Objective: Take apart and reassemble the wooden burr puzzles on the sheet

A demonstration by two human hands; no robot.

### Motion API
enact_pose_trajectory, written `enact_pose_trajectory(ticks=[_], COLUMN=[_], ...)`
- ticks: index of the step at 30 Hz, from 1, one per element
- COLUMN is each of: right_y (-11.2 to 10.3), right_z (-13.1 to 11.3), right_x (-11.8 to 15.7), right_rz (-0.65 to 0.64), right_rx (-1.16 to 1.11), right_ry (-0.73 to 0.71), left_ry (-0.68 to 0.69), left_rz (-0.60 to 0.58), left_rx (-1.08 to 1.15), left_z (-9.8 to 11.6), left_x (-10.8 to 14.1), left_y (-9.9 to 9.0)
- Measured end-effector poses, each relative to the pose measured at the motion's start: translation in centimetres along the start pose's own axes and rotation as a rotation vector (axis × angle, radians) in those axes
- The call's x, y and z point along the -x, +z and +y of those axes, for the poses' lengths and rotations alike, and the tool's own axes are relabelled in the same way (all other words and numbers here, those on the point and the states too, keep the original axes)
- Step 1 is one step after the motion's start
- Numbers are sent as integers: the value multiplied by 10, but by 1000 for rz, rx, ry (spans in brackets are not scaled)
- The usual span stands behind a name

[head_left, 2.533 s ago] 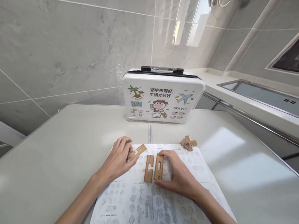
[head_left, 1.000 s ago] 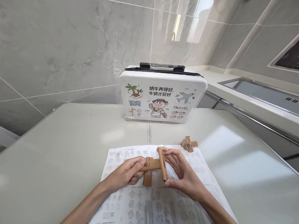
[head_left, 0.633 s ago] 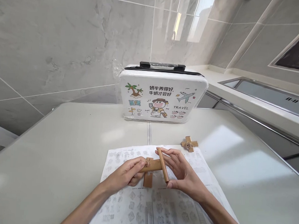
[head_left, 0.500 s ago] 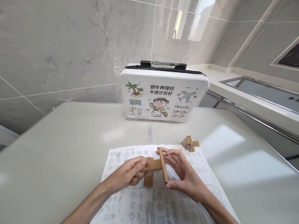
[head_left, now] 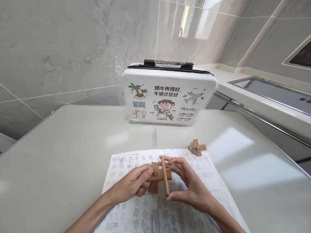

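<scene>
My left hand (head_left: 135, 181) is closed around the left end of a flat wooden piece (head_left: 165, 174) that lies level. A second wooden piece (head_left: 154, 187) crosses behind it, near my left fingertips. My right hand (head_left: 190, 182) pinches an upright wooden piece (head_left: 164, 176) at its two ends, between thumb and fingers. This upright piece crosses the level one close to its right end, which sticks out beyond it. Printed paper (head_left: 129, 212) with small diagrams lies beneath both hands.
A cross-shaped wooden assembly (head_left: 197, 148) rests at the paper's upper right edge. A white case (head_left: 169, 96) in clear plastic stands at the back of the table (head_left: 65, 153). A counter (head_left: 276, 105) runs along the right.
My right hand has moved the upright piece left along the level piece, whose marked right end now shows past it. The view has shifted slightly.
</scene>
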State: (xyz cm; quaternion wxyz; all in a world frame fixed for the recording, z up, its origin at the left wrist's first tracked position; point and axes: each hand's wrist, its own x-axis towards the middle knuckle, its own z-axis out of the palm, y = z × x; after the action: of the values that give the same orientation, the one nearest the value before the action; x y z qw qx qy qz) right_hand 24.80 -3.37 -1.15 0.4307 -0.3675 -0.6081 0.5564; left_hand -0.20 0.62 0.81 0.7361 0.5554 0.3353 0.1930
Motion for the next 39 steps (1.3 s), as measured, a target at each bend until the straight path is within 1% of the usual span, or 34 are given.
enact_pose_trajectory(ticks=[4, 8, 10, 15, 18, 29, 34, 39], right_y=[3, 6, 8, 9, 9, 10, 9, 7], right_z=[0, 0, -1, -2, -2, -2, -1, -2], right_x=[1, 1, 1, 2, 2, 3, 3, 3], right_rz=[-8, -52, -56, -77, -91, -48, -52, -65], right_rx=[5, 13, 3, 44, 46, 56, 41, 34], right_ry=[5, 47, 39, -25, -24, -67, -74, -47], left_ry=[-8, -64, -75, -75, -70, -24, -15, -29], left_rz=[26, 41, 53, 53, 56, 100, 99, 98], left_rx=[-55, -93, -104, -126, -126, -137, -144, -166], left_z=[2, 6, 7, 5, 3, 7, 8, 8], left_x=[0, 1, 1, 0, 0, 4, 4, 5], left_y=[6, 12, 14, 15, 15, 23, 22, 20])
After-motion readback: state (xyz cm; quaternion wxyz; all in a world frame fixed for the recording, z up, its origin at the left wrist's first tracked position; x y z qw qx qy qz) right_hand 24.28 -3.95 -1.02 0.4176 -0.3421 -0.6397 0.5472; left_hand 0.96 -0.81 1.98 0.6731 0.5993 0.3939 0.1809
